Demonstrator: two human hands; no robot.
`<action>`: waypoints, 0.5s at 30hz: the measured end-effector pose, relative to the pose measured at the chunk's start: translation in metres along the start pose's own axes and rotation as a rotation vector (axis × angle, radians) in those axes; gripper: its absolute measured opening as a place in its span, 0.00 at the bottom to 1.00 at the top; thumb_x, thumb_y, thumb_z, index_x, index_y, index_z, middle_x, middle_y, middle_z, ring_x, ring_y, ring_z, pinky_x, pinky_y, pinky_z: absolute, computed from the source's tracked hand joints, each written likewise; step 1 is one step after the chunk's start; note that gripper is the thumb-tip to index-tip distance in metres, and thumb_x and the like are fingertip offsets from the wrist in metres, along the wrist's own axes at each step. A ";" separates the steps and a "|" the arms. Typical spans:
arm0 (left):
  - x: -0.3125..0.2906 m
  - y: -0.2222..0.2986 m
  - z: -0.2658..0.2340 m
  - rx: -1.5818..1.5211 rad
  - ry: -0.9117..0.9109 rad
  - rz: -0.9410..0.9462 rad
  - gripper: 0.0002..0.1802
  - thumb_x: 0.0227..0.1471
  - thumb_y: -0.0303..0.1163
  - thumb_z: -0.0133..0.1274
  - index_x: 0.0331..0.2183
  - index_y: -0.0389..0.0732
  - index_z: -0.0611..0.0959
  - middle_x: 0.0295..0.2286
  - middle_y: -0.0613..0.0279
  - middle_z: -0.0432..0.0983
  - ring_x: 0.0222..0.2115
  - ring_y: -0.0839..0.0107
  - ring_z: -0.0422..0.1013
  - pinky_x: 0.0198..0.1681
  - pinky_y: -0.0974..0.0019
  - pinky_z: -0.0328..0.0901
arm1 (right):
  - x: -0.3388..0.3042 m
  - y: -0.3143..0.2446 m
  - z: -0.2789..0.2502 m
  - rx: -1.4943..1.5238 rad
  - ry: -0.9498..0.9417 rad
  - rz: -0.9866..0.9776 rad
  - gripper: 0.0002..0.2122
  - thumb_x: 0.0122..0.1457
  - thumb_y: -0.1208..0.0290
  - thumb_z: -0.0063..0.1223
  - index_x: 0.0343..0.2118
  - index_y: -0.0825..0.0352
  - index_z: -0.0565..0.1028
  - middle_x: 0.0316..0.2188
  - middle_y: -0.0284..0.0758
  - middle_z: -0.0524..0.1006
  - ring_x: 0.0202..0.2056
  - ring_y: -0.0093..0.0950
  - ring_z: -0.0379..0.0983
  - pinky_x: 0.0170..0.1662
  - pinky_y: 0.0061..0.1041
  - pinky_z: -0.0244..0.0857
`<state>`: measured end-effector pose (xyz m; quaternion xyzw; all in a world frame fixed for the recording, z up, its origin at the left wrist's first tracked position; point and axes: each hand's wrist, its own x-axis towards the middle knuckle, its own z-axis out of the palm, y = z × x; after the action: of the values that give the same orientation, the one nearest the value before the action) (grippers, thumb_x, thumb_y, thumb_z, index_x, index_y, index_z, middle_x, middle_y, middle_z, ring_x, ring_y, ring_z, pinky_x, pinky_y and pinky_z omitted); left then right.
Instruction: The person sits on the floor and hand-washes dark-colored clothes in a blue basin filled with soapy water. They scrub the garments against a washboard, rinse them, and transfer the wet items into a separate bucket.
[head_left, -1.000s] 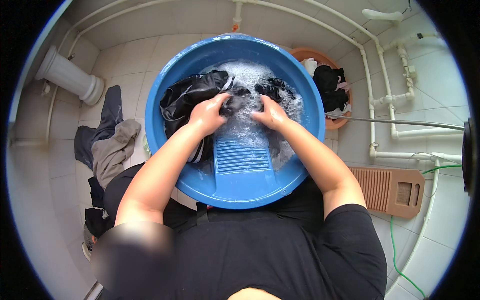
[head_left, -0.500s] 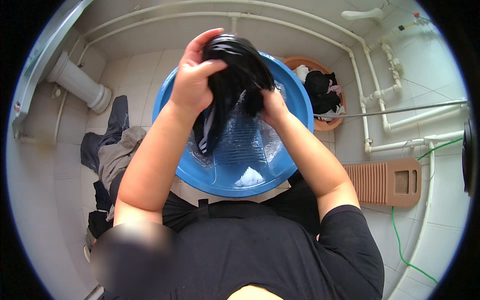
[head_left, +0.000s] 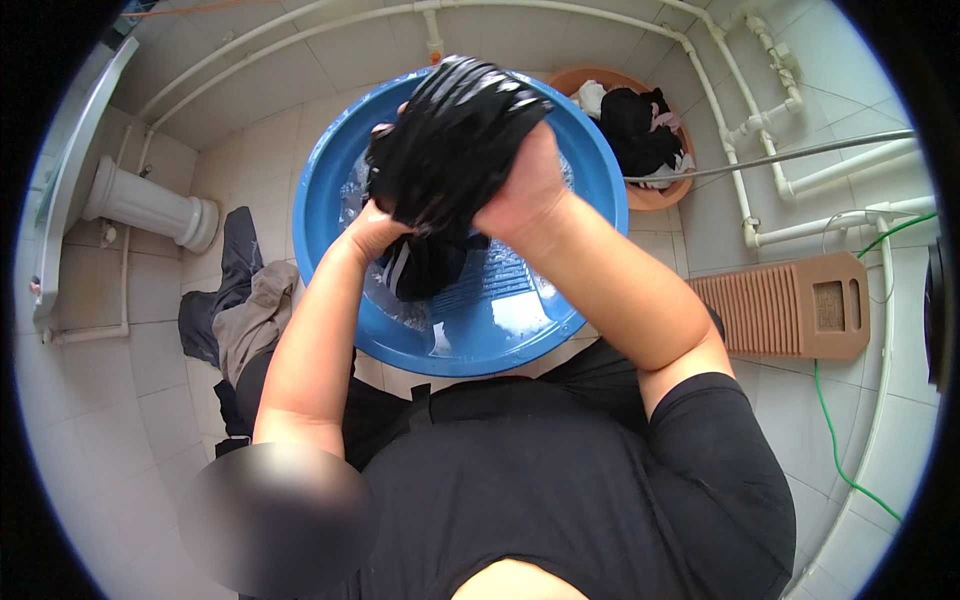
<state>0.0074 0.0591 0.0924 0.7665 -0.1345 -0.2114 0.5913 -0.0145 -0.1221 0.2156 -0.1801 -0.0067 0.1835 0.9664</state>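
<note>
A wet black garment with white stripes (head_left: 455, 140) is bunched up above a round blue basin (head_left: 330, 215). My left hand (head_left: 378, 232) grips it from below at its left side, with the fingers mostly hidden by cloth. On the other side my right hand (head_left: 525, 190) is closed on the same garment, its back toward me. Part of the cloth hangs down into the basin. Sudsy water and a ridged blue washboard (head_left: 495, 280) built into the basin show beneath it.
An orange-brown tub (head_left: 577, 80) of black, white and pink clothes stands behind the basin at right. A brown washboard (head_left: 780, 308) lies at right near a green hose (head_left: 832, 430). Grey and beige clothes (head_left: 255, 315) lie on the floor at left, near a white pedestal (head_left: 150, 205).
My right hand has risen with the garment, while my left hand has dropped to its lower left side. The view has shifted slightly.
</note>
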 end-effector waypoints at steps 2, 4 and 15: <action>-0.003 0.012 0.005 -0.393 0.020 -0.036 0.31 0.33 0.24 0.60 0.45 0.35 0.72 0.42 0.60 0.71 0.43 0.67 0.66 0.50 0.66 0.58 | 0.002 -0.023 -0.026 -0.059 -0.024 0.050 0.26 0.58 0.51 0.31 0.47 0.69 0.68 0.45 0.43 0.71 0.49 0.39 0.66 0.55 0.36 0.57; -0.006 0.003 -0.010 -0.609 0.135 0.030 0.28 0.32 0.20 0.56 0.42 0.36 0.72 0.38 0.60 0.72 0.40 0.67 0.68 0.48 0.66 0.59 | 0.001 -0.044 -0.060 -0.122 0.123 -0.042 0.23 0.58 0.54 0.36 0.46 0.68 0.68 0.44 0.42 0.72 0.47 0.37 0.67 0.53 0.37 0.58; -0.017 0.034 -0.023 -0.231 -0.192 -0.040 0.29 0.26 0.22 0.60 0.39 0.37 0.72 0.34 0.67 0.70 0.36 0.76 0.66 0.46 0.72 0.59 | 0.004 -0.005 -0.160 -1.171 0.381 0.100 0.19 0.56 0.63 0.44 0.48 0.66 0.67 0.47 0.39 0.68 0.49 0.30 0.62 0.50 0.28 0.56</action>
<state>0.0052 0.0773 0.1324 0.6722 -0.1498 -0.3094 0.6558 0.0039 -0.1806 0.0678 -0.7105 0.0748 0.1592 0.6813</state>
